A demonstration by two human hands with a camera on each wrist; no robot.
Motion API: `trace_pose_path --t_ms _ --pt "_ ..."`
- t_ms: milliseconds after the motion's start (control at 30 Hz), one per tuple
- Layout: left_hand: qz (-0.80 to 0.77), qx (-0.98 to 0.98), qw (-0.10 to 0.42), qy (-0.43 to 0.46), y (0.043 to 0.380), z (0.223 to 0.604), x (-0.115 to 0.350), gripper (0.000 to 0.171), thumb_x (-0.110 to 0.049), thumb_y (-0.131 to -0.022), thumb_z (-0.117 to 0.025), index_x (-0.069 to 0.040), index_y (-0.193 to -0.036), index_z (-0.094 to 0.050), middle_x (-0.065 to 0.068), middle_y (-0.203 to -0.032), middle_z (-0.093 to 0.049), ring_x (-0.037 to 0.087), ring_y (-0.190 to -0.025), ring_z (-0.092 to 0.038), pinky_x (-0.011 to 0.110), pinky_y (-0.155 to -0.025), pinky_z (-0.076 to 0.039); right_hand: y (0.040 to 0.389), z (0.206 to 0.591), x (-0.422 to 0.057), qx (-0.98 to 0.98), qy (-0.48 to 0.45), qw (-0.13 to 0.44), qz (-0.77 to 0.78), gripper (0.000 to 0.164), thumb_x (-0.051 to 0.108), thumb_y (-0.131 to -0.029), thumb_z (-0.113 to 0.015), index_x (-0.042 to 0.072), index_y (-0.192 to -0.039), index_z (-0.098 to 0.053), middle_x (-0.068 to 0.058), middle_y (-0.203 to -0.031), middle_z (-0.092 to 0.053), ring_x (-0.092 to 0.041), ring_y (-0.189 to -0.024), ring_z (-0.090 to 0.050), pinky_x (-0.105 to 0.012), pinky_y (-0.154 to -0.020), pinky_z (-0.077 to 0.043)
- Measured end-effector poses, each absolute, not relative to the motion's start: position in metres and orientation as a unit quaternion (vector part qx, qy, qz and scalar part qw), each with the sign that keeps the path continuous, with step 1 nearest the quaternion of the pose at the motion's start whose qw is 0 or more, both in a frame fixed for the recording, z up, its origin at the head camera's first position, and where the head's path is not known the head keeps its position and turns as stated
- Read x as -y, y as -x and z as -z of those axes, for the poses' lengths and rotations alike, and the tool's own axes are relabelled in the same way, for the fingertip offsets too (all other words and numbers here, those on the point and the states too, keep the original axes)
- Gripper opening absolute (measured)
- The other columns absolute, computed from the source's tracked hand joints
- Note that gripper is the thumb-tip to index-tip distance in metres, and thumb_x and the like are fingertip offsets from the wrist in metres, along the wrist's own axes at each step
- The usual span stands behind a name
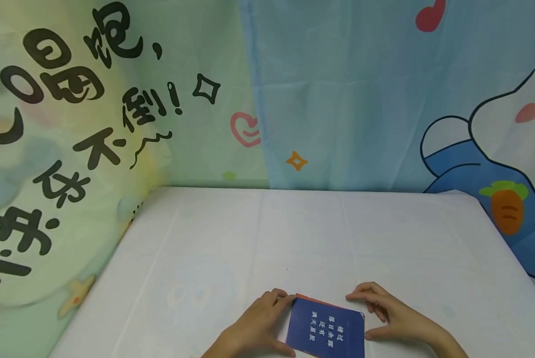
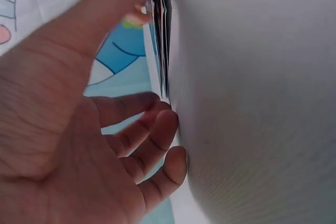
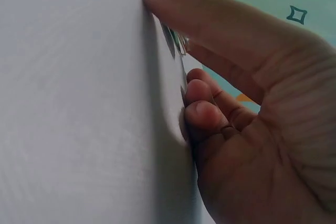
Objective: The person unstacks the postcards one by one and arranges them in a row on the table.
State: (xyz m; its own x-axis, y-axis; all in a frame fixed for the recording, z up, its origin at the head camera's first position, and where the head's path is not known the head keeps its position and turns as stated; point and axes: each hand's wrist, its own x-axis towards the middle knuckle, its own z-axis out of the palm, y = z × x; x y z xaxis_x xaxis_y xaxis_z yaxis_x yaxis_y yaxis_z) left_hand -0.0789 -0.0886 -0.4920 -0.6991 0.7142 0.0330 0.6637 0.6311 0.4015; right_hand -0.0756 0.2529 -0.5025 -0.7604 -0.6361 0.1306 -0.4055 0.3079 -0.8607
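A small stack of cards [image 1: 303, 318] lies flat at the table's near edge, the top one dark blue with white writing. Along its far side peeks an orange strip [image 1: 314, 299]. My left hand [image 1: 260, 320] is at the left side, index fingertip by the far corner and thumb by the near part. Seen edge-on in the left wrist view, the stack [image 2: 164, 40] shows several thin layers. On the right, my right hand [image 1: 397, 318] has its thumb at the stack's right edge, while its fingers arch over the table beyond the far right corner.
A white cloth [image 1: 249, 233] with faint creases covers the table. Behind it hangs a blue printed curtain [image 1: 339, 99], and a green one with black lettering [image 1: 214, 144] stands along the left and back.
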Motion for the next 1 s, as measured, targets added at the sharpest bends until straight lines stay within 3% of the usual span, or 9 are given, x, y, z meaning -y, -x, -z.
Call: trace_pose_path --t_ms 533,800,1000 --pt "-0.248 -0.91 0.116 -0.31 0.078 0.489 0.085 0.088 -0.052 -0.062 -0.079 -0.009 -0.132 -0.048 -0.003 -0.115 -0.046 0.006 -0.096 -0.046 0.028 -0.083 -0.041 0.076 0.507 -0.251 -0.785 0.336 0.114 0.508 0.044 0.012 -0.079 -0.072 0.01 -0.121 -0.059 -0.011 -0.116 -0.042 -0.014 -0.076 -0.042 -0.027 -0.052 -0.036" --pt "-0.256 -0.915 0.103 -0.293 0.077 0.487 0.084 0.076 -0.045 -0.063 -0.08 -0.013 -0.126 -0.052 -0.016 -0.094 -0.047 -0.001 -0.075 -0.04 0.019 -0.069 -0.035 0.077 0.508 -0.253 -0.766 0.348 0.112 0.529 0.046 0.005 -0.08 -0.07 0.007 -0.123 -0.057 -0.01 -0.113 -0.044 -0.016 -0.07 -0.041 -0.028 -0.051 -0.037" --pt "-0.258 -0.916 0.095 -0.292 0.077 0.487 0.084 0.07 -0.043 -0.066 -0.079 -0.015 -0.125 -0.053 -0.017 -0.089 -0.045 -0.002 -0.072 -0.038 0.017 -0.065 -0.032 0.08 0.513 -0.256 -0.753 0.36 0.106 0.541 0.046 0.0 -0.079 -0.069 0.005 -0.124 -0.056 -0.005 -0.105 -0.049 -0.016 -0.072 -0.043 -0.029 -0.053 -0.039"
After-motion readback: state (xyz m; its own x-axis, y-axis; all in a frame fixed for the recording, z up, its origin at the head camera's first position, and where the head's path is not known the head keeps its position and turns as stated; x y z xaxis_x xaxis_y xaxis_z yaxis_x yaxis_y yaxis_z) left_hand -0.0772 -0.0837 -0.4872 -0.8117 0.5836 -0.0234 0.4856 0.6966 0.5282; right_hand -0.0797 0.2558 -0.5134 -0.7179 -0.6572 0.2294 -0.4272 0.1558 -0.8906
